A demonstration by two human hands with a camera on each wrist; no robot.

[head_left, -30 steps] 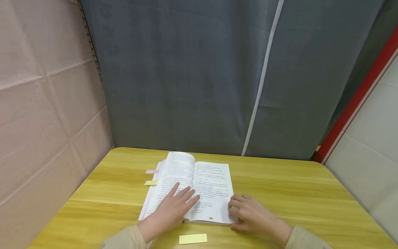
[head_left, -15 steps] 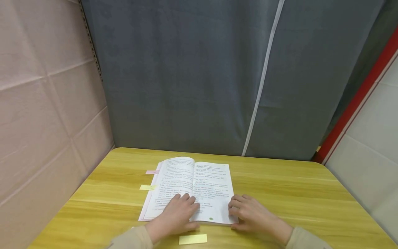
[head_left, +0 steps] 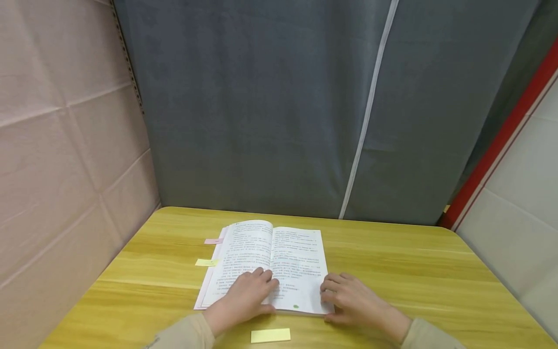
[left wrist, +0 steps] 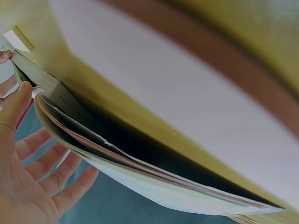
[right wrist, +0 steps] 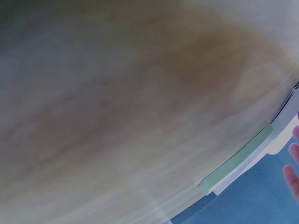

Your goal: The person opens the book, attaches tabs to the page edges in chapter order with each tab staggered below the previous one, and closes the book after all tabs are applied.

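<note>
A printed book (head_left: pixel 301 257) lies open on the wooden table, its left pages arching toward the spine. My left hand (head_left: pixel 246 298) rests on the lower left page near the spine, the thumb by the bottom edge. In the left wrist view the fingers of my left hand (left wrist: pixel 42 172) look spread and fairly straight beside the curved page stack. My right hand (head_left: pixel 353 303) holds the book's lower right edge, fingers bent onto the page, thumb outside its corner. Only the fingertips of my right hand (right wrist: pixel 293 172) show in the right wrist view.
A pink tab (head_left: pixel 213 241) and a yellow tab (head_left: pixel 206 262) stick out from the book's left side. A yellow sticky-note pad (head_left: pixel 270 335) lies before the book on the table (head_left: pixel 392 252). A grey curtain (head_left: pixel 261 121) hangs behind.
My left hand has drawn back toward the page bottom, its fingers less spread. The raised left page has settled lower, and the yellow tab sits slightly farther left. My right hand stays put.
</note>
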